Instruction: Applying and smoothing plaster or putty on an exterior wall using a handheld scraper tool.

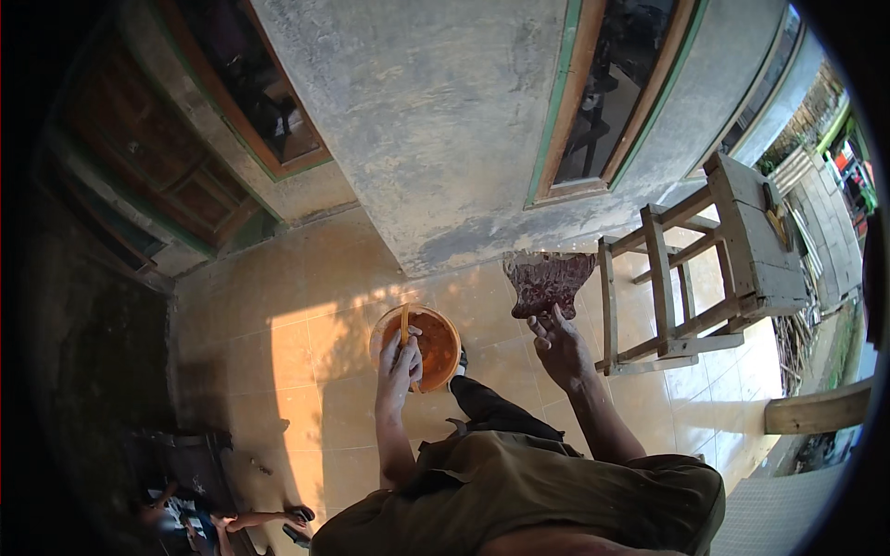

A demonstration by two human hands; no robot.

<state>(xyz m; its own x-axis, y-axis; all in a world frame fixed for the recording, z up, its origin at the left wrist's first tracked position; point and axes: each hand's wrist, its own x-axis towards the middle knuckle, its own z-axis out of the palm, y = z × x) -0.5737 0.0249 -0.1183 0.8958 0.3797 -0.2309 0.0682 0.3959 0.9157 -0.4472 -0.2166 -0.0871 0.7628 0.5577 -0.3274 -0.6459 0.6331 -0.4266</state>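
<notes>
Tool (549, 285), broad, fan-shaped and dark red with a pale, ragged upper edge, just right of centre in the frame. Sits by its narrow lower end in the right hand (561, 352), thumb and fingertips drawn together on it. Points with the wide edge toward the top of the frame.

Left of centre, left hand (399, 366) with fingers curled round a narrow yellowish stick (404, 322). Runs up the frame from the fingers, in front of a round bucket (448, 331), orange-brown inside and standing on the tiled floor (232, 324). Contact between stick and bucket: cannot tell.

At right of frame, wooden stool (742, 246) with a slatted frame, near the red tool. On the seat, a small dark and yellow object (777, 224), too small to make out.

Across the top of the frame, grey wall (417, 120) with a wood-framed window (612, 93) edged in green. At upper left, brown panelled door (148, 139) in shadow. At left of centre, a strip of sunlight across the tiles. In the lower left corner, bare leg (264, 521) of another person.
</notes>
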